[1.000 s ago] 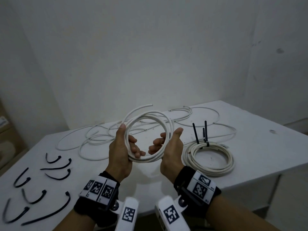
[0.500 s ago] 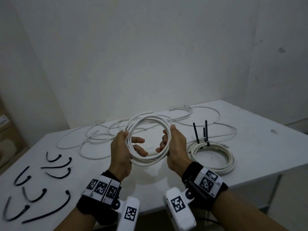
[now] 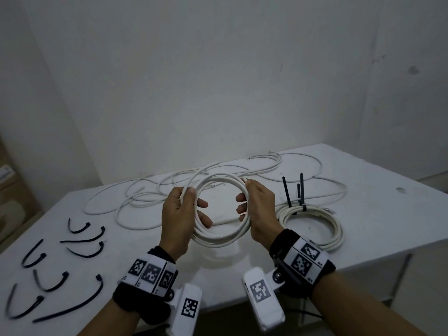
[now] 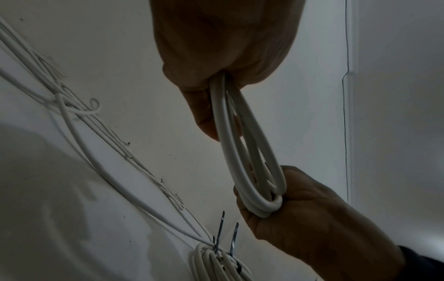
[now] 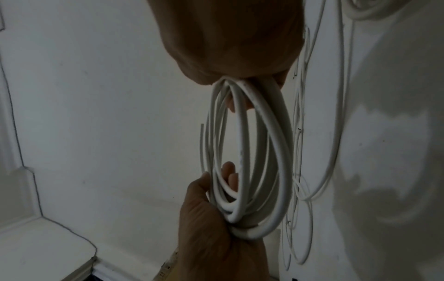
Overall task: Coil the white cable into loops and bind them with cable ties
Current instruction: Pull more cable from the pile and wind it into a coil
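1. Two hands hold one white cable coil (image 3: 219, 238) above the white tabletop (image 3: 378, 214) in the head view. The left hand (image 3: 178, 221) grips the coil's left side, thumb on the outer strands, fingers (image 3: 202, 204) curled through the opening. The right hand (image 3: 258, 209) grips the right side, thumb tip at a free cable end near the top.
2. Same view, tabletop: a bound coil (image 3: 312, 226) lies just right of the right hand, with black cable ties (image 3: 294, 192) standing up from its far edge. Loose white cables (image 3: 150, 197) sprawl behind the hands. Spare black ties (image 3: 60, 267) lie scattered at the left.
3. Left wrist view: the left hand (image 4: 223, 47) is clamped on the coil (image 4: 242, 155), seen edge-on as a narrow oval; the right hand (image 4: 310, 218) clasps its far end. The bound coil (image 4: 216, 264) and its ties (image 4: 225, 235) sit below; loose cables (image 4: 96, 133) cross the tabletop (image 4: 60, 199).
4. Right wrist view: the right hand (image 5: 230, 38) grips the coil (image 5: 252, 152) at the top; the left hand (image 5: 216, 237) holds the bottom, fingers (image 5: 228, 171) showing through the loops. Loose cables (image 5: 331, 133) lie at the right.
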A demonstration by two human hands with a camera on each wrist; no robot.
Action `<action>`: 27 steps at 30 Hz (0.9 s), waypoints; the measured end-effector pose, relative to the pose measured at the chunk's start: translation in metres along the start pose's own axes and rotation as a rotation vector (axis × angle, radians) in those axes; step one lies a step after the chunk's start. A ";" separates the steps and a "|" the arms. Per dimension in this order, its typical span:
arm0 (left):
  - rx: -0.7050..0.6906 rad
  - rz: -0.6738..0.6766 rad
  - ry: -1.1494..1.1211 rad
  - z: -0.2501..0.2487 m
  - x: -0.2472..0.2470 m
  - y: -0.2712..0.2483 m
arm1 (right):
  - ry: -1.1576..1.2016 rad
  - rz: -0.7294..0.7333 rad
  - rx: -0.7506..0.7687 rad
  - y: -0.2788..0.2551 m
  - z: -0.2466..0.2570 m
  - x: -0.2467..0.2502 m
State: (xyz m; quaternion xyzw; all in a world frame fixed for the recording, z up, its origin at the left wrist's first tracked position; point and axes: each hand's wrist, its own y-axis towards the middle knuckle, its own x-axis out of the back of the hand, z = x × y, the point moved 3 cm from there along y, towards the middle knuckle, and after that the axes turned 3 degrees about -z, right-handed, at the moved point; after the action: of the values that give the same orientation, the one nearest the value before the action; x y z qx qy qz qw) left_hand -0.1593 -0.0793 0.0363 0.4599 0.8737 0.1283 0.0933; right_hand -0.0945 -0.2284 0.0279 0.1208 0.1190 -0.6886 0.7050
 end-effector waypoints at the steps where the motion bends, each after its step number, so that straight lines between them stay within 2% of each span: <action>1: 0.009 0.027 -0.009 0.001 -0.002 0.000 | -0.035 -0.012 0.038 0.002 0.000 0.000; 5: -0.029 0.076 0.046 0.001 -0.006 -0.002 | -0.374 -0.027 0.333 -0.001 0.000 -0.001; 7: -0.014 0.092 0.055 0.002 -0.004 -0.001 | -0.460 0.018 0.394 -0.001 0.000 0.000; 10: -0.015 0.128 0.120 0.005 -0.002 -0.001 | -0.530 0.100 0.376 0.005 -0.002 0.002; 16: -0.069 0.116 0.208 0.005 -0.002 -0.001 | -0.566 0.187 0.354 0.004 -0.008 0.003; 19: -0.095 0.134 0.281 0.001 0.000 0.003 | -0.523 0.263 0.236 0.003 -0.015 0.001; 22: -0.129 0.178 0.329 -0.003 0.001 0.003 | -0.493 0.233 0.165 0.006 -0.020 0.000; 27: -0.013 0.177 0.341 0.006 0.004 0.004 | -0.599 0.301 0.258 0.007 -0.017 0.000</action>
State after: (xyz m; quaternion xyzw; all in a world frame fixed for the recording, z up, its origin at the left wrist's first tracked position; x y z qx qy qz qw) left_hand -0.1564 -0.0730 0.0322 0.5061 0.8320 0.2178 -0.0645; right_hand -0.0875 -0.2223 0.0124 0.0176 -0.1999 -0.5911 0.7812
